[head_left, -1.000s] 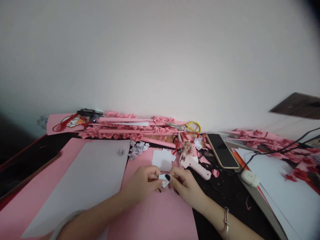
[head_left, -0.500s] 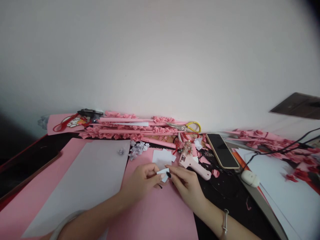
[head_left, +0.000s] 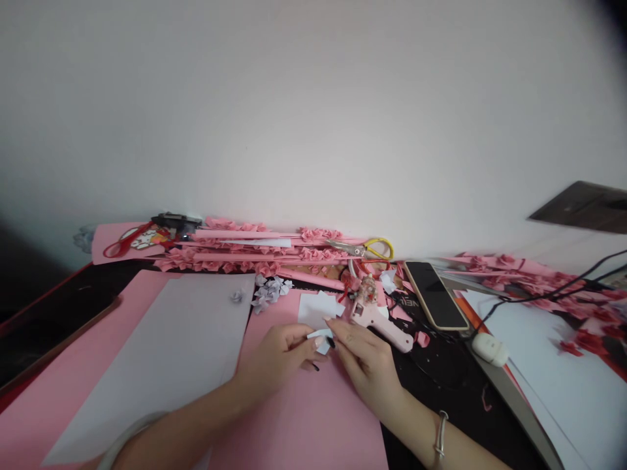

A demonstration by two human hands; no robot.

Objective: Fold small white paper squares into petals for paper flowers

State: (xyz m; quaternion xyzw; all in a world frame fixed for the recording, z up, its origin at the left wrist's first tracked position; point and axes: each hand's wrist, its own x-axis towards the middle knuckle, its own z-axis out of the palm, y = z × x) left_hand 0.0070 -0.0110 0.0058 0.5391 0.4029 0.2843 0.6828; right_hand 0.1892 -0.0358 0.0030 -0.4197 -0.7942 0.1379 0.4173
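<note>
A small folded piece of white paper [head_left: 322, 342] is held between my two hands, above the pink sheet [head_left: 304, 418]. My left hand [head_left: 281, 356] pinches its left side between thumb and fingers. The fingertips of my right hand [head_left: 367, 352] close on its right edge, where a dark nail shows. Just behind the hands lies a larger white paper piece [head_left: 313, 307]. To its left sits a cluster of small white paper flowers [head_left: 270, 292]. A pink glue gun [head_left: 382, 326] rests right beside my right hand.
Pink paper flower stems [head_left: 245, 251] lie along the wall, with yellow-handled scissors [head_left: 365, 249] on top. A phone [head_left: 435, 297], a white earbud case [head_left: 490, 350] and dark cables are on the right. White paper [head_left: 161, 365] covers the left side.
My right hand's fingers have shifted slightly up and along the white paper's right edge. The paper has tilted a little; my left hand stays nearly still.
</note>
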